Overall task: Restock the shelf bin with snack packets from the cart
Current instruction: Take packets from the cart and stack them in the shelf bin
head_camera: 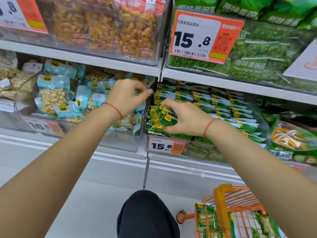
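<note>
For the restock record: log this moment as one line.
stage: placing | right hand: grips green packets over shelf bin | left hand: fingertips at bin's left wall | cart: packets left

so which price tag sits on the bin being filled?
The lower 15.8 tag, clipped to the front of the green-packet bin under the right hand; the 16.5 tag fronts the peanut bin.

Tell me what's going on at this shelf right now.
A person is restocking a clear shelf bin with small green snack packets. The right hand holds a fanned bunch of them at the bin's front left corner, above the 15.8 price tag. The left hand reaches to the bin's left wall, fingers at its edge. Rows of packets already fill the bin. More green packets wait in the orange cart at lower right.
</note>
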### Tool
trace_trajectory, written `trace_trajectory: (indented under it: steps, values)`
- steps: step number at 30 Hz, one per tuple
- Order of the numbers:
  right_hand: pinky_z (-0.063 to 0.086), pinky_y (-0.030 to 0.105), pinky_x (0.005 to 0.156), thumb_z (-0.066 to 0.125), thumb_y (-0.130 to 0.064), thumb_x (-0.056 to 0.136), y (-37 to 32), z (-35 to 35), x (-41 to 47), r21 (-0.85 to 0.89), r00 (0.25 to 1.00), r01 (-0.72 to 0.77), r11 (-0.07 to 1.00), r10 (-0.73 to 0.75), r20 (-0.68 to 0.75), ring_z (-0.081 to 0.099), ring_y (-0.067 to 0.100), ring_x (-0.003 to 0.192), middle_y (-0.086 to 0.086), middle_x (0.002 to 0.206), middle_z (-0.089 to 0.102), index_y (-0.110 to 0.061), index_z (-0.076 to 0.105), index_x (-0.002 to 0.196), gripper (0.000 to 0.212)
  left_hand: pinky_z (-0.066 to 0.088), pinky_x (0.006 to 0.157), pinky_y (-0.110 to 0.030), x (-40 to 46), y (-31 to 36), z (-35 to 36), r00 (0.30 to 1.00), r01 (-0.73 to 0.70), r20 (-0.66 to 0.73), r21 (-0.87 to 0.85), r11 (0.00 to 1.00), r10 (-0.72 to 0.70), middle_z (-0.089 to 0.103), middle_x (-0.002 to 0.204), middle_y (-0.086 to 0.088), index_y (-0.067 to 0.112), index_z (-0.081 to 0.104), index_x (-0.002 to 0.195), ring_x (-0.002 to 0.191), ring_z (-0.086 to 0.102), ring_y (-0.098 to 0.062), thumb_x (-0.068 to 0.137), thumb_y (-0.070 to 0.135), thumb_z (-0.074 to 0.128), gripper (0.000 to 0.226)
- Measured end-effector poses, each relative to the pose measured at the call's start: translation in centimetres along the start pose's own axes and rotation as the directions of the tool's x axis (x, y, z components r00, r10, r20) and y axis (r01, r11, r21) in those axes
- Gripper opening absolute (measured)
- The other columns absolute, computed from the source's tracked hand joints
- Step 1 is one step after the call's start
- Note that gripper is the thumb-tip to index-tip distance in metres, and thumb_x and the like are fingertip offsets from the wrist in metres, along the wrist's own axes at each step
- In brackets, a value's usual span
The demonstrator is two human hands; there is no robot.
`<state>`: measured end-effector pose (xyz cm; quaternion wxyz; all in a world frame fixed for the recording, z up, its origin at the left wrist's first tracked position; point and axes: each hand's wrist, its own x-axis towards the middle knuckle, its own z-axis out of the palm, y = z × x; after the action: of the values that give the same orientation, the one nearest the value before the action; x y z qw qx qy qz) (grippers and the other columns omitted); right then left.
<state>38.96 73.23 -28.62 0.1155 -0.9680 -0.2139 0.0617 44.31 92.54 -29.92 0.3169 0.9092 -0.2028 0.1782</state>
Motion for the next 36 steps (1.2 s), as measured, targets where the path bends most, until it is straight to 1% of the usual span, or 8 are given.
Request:
trace_trajectory:
  steps: [6,12,16,20,24,29,31,36]
  values:
    - [0.047,0.038,0.095,0.072,-0.038,0.080,-1.7,-1.4,2.5,-0.144,0.972,-0.047,0.988,0.078,0.221,0.051,0.025,0.119,0.006,0.137,0.049,-0.019,0.031,0.145,0.080,0.038,0.068,-0.028,-0.9,-0.3,-0.1,0.997,-0.059,-0.044,-0.005,0.998,0.059,0.065,0.081,0.000,0.013,0.073,0.084,0.077,0.053,-0.012,0.091,0.035,0.059,0.028]
    - [0.040,0.032,0.065,0.072,-0.030,0.080,-3.4,0.5,2.9,-0.358,0.991,-0.031,0.933,0.076,0.114,0.055,0.026,0.094,0.003,0.089,0.045,-0.015,0.050,0.106,0.037,0.044,0.070,-0.031,-1.2,0.6,0.0,0.992,-0.102,-0.080,-0.049,0.994,0.098,0.058,0.079,0.004,0.013,0.071,0.078,0.079,0.053,-0.014,0.090,0.032,0.060,0.025]
    - [0.051,0.038,0.082,0.079,-0.040,0.073,-2.8,0.1,3.0,-0.202,0.979,-0.078,0.976,0.114,0.170,0.057,0.027,0.106,0.007,0.120,0.058,-0.015,0.040,0.131,0.074,0.048,0.071,-0.034,-1.5,1.0,0.4,0.990,-0.117,-0.089,-0.087,0.989,0.110,0.062,0.083,0.002,0.014,0.071,0.079,0.082,0.057,-0.017,0.088,0.036,0.057,0.027]
    - [0.042,0.034,0.100,0.072,-0.047,0.078,-1.7,-0.6,1.9,-0.071,0.970,-0.089,0.993,0.103,0.219,0.048,0.023,0.124,0.004,0.140,0.049,-0.014,0.041,0.138,0.074,0.050,0.071,-0.036,-2.0,0.6,0.5,0.991,-0.110,-0.095,-0.106,0.988,0.100,0.065,0.087,0.002,0.016,0.071,0.079,0.085,0.060,-0.017,0.088,0.040,0.056,0.030]
    - [0.038,0.037,0.096,0.064,-0.057,0.080,-2.0,-0.3,1.6,-0.302,0.995,-0.026,0.953,0.052,0.081,0.056,0.024,0.112,0.001,0.124,0.061,-0.020,0.054,0.129,0.063,0.049,0.070,-0.032,-2.7,0.2,0.8,0.991,-0.096,-0.101,-0.103,0.990,0.086,0.067,0.086,0.000,0.015,0.070,0.078,0.084,0.060,-0.017,0.088,0.040,0.055,0.032]
    - [0.031,0.040,0.098,0.059,-0.059,0.083,-2.6,0.8,2.0,-0.402,0.995,-0.050,0.914,0.079,0.056,0.056,0.026,0.102,0.001,0.094,0.062,-0.019,0.060,0.116,0.052,0.042,0.068,-0.028,-2.9,0.5,1.6,0.993,-0.073,-0.099,-0.125,0.989,0.061,0.067,0.085,0.000,0.013,0.071,0.077,0.082,0.059,-0.016,0.087,0.040,0.054,0.033]
    - [0.031,0.040,0.099,0.060,-0.058,0.082,-2.8,1.3,2.3,-0.415,0.995,-0.050,0.909,0.079,0.053,0.056,0.026,0.103,0.001,0.088,0.056,-0.017,0.059,0.113,0.052,0.038,0.072,-0.027,-2.8,1.1,2.1,0.996,-0.073,-0.057,-0.078,0.994,0.068,0.068,0.089,-0.001,0.013,0.072,0.081,0.087,0.058,-0.018,0.088,0.037,0.055,0.030]
    - [0.030,0.038,0.102,0.055,-0.063,0.082,-0.8,1.1,0.1,-0.230,0.998,-0.055,0.972,0.051,-0.024,0.052,0.027,0.114,0.005,0.115,0.064,-0.025,0.053,0.130,0.061,0.038,0.098,-0.036,-3.5,1.6,2.2,0.978,-0.099,0.186,0.018,0.995,0.094,0.067,0.114,-0.002,0.019,0.068,0.114,0.114,0.051,-0.025,0.093,0.038,0.053,0.033]
